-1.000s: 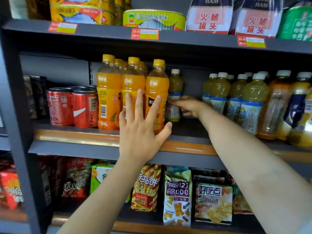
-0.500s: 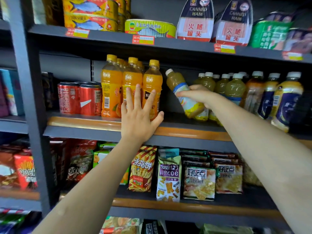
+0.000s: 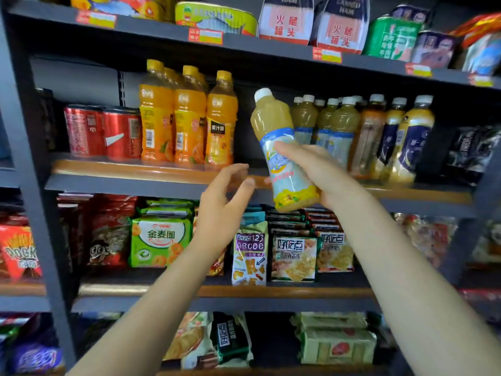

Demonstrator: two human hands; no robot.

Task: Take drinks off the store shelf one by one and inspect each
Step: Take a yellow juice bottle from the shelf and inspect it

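— In front of the drinks shelf (image 3: 151,183), what have you got?

— A pale yellow juice bottle (image 3: 284,158) with a white cap and a blue-and-white label. My right hand (image 3: 317,172) holds it clear of the shelf, in the air in front of the gap between the orange juice bottles (image 3: 187,118) and the row of matching pale bottles (image 3: 325,123).

— How do the fingers sit on it?

— The right fingers (image 3: 287,149) wrap round the lower half, over the label, with the palm behind it. The base pokes out below my hand.

— And the other hand?

— My left hand (image 3: 222,210) holds nothing. Its fingers (image 3: 235,169) are loosely spread and a little curled, thumb out toward the bottle, apart from it, just to its left and slightly lower.

— Which way does the bottle lie?

— Tilted. Its long axis runs from the cap at upper left to the base at lower right, so the cap leans toward the orange bottles and the base toward my right wrist. The label's front faces mostly me, though motion blurs the print.

— So what does the next move turn on?

— On that lean, I think. The left hand is the free one, and the bottle's lower body lies just to its right. To inspect it I would probably bring the left fingers across to the side of the label and turn the bottle about its long axis.

— Any risk?

— A one-handed hold low on a tilted bottle could slip while turning; that is my guess, nothing shows it slipping.
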